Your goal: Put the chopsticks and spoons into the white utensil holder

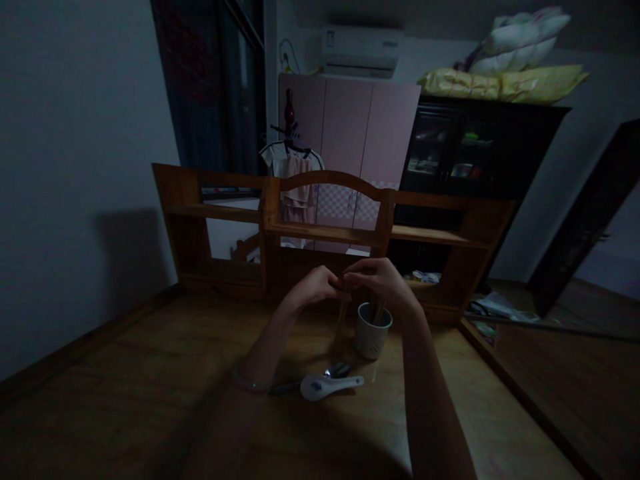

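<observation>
My left hand is closed in a pinch around thin wooden chopsticks that hang down over the table. Close beside it, the fingertips of my right hand are drawn together at the chopsticks' upper end; the dim light blurs the exact contact. Beneath my right palm stands a pale cup with a dark inside, and more sticks lean in it, their tops hidden by the hand. Nearer to me lies a white ceramic soup spoon with a blue mark, partly over a metal spoon.
The wooden tabletop has a raised shelf unit along its back and a ledge at its right side. A wall borders it at left. Farther off are a pink wardrobe, a dark cabinet and hanging clothes.
</observation>
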`<state>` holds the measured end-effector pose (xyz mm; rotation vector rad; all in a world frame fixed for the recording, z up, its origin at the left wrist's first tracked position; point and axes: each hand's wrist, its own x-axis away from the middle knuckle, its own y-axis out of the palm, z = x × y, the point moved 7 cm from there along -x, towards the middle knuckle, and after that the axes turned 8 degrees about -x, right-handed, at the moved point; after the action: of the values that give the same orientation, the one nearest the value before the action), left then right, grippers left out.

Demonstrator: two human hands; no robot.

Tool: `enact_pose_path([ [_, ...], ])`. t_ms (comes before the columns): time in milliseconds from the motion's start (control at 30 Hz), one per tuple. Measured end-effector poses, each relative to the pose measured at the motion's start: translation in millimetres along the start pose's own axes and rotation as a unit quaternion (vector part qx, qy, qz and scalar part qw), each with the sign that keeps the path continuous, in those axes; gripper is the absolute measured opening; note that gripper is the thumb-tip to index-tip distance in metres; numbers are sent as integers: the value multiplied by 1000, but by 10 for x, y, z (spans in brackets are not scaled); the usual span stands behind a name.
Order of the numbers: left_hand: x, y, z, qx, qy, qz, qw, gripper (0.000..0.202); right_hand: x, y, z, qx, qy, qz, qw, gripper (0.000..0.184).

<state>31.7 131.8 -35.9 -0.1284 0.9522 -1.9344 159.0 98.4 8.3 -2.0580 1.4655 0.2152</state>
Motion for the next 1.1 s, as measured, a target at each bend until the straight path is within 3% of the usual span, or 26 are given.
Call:
enact_pose_path([
  [133,15,-5,26,37,0,-13,999,40,21,4,93,85,32,-7,996,24],
  [333,9,25,-12,85,-2,-38,996,40,-3,40,125,149,13,-2,989,29],
  [467,12,59,-41,86,12,-85,993,39,-22,109,215,129,44,-27,990,25],
  [567,107,-74,1,65,15,-104,992,42,27,86,126,78,52,-40,995,18],
  [667,225,-478,54,58,9,21,998,44,153,-152,-161,53,20,12,998,20],
  [733,302,-731,75,94,8,118,989,44,303,-419,-389,42,-9,86,995,22],
  [867,380,-958,121,184,28,255,949,48,749,-980,-706,41,-47,265,962,24],
  [967,377,-914,246,172,43,279,944,48,1029,-1274,-688,73,-25,355,931,27],
  [1100,363,-792,407,150,46,250,955,48,1035,-1477,-303,105,57,352,928,29],
])
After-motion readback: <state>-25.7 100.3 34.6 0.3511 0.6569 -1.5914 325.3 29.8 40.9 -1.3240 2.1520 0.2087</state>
